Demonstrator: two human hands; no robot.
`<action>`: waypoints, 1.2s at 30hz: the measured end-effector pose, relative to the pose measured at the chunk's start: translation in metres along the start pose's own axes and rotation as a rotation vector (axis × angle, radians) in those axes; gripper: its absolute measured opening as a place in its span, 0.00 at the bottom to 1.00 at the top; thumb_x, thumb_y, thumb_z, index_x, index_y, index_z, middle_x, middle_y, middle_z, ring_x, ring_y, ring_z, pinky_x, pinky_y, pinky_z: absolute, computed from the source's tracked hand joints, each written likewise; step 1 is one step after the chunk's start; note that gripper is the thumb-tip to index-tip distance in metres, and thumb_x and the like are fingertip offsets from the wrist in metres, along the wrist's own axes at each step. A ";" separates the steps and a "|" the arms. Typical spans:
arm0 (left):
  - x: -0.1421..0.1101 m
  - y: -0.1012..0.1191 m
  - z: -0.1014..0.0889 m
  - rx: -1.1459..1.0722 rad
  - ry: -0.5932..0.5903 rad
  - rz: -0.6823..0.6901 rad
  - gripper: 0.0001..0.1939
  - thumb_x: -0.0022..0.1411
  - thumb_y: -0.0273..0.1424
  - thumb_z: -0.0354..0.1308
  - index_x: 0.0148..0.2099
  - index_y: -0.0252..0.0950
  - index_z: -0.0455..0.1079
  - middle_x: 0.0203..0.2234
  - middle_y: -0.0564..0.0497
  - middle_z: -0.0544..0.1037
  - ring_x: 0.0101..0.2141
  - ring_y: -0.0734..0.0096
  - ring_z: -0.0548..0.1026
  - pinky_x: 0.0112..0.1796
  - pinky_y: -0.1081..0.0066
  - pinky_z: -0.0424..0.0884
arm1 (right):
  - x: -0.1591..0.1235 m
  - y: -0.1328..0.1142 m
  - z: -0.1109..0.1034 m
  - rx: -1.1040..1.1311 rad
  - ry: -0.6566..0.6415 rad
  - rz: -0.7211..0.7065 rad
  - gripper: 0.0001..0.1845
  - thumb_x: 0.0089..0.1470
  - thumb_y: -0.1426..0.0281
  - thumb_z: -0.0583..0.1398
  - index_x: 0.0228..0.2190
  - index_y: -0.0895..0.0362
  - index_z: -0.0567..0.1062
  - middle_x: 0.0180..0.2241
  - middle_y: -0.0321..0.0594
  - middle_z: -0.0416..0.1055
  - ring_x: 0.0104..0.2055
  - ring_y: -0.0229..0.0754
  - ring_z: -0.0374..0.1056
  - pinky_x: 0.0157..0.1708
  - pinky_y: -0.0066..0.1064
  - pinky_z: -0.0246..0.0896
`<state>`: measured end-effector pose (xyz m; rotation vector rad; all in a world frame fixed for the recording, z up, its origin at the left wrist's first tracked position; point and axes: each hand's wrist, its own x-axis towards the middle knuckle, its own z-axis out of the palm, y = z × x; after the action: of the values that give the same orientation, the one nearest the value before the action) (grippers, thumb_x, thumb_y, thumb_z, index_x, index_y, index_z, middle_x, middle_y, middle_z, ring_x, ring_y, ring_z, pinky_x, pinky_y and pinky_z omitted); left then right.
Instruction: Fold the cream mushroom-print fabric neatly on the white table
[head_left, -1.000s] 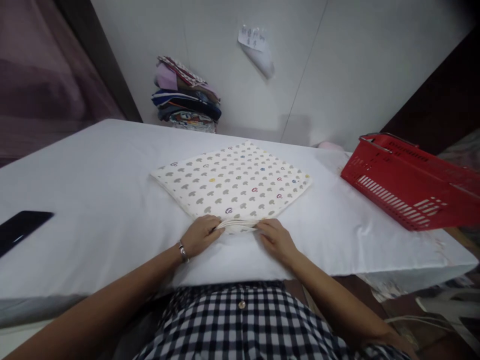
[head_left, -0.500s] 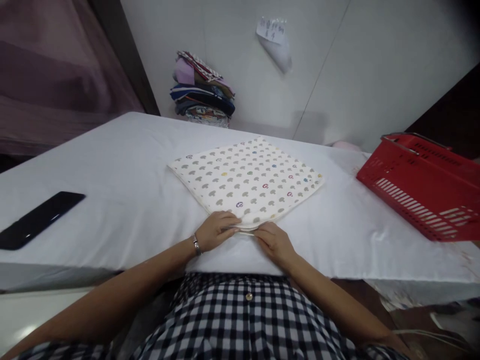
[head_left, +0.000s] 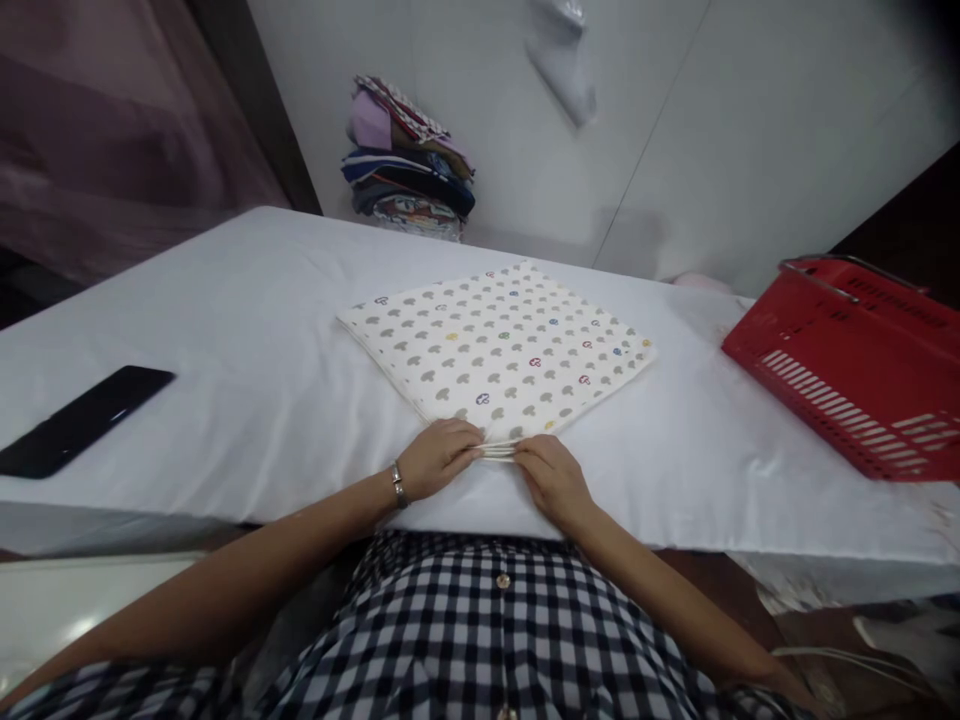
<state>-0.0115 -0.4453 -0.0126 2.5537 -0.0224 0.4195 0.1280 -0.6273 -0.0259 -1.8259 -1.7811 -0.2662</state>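
Observation:
A folded cream cloth [head_left: 499, 345] with grey and coloured mushroom-like prints lies flat on the white-covered table [head_left: 247, 400], turned so that one corner points at me. At that near corner, my left hand [head_left: 441, 458] pinches the layered edge between thumb and fingers. A short way to its right, my right hand [head_left: 553, 480] grips the same edge. Between the two hands several stacked layers of the fabric show. What lies under my fingertips is hidden.
On the table's left lies a black phone [head_left: 86, 420]. A red plastic basket [head_left: 847, 370] with a metal handle stands at the right. Behind the far edge, a pile of folded fabrics [head_left: 409, 160] rises against the wall, where a sheet of paper [head_left: 562, 65] hangs.
The view has tilted down slightly. My hands have stayed at the near corner, and the layers between them are now pressed closer and lined up, with my right hand slightly farther right.

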 end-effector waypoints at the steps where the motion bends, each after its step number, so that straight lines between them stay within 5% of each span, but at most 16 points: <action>1: 0.000 0.000 0.000 -0.019 0.009 -0.014 0.11 0.63 0.34 0.45 0.41 0.37 0.68 0.38 0.50 0.74 0.40 0.70 0.69 0.43 0.67 0.64 | 0.000 0.000 0.000 -0.006 0.004 0.002 0.11 0.54 0.77 0.51 0.36 0.57 0.72 0.38 0.42 0.69 0.41 0.42 0.61 0.41 0.35 0.60; 14: 0.006 0.000 0.001 -0.174 0.012 -0.129 0.12 0.62 0.36 0.46 0.36 0.38 0.69 0.34 0.52 0.74 0.36 0.73 0.70 0.40 0.70 0.66 | 0.009 -0.001 0.002 -0.079 0.029 0.098 0.11 0.56 0.75 0.51 0.36 0.56 0.73 0.36 0.42 0.68 0.38 0.42 0.59 0.38 0.35 0.59; 36: 0.006 0.000 0.001 -0.152 -0.007 -0.097 0.10 0.61 0.34 0.47 0.35 0.38 0.69 0.34 0.52 0.74 0.36 0.73 0.70 0.39 0.70 0.65 | 0.018 -0.001 0.004 -0.097 -0.064 0.131 0.12 0.57 0.72 0.51 0.40 0.55 0.72 0.35 0.43 0.67 0.38 0.44 0.59 0.37 0.35 0.58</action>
<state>-0.0057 -0.4457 -0.0116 2.3956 0.0647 0.3571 0.1276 -0.6101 -0.0198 -2.0313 -1.7086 -0.2489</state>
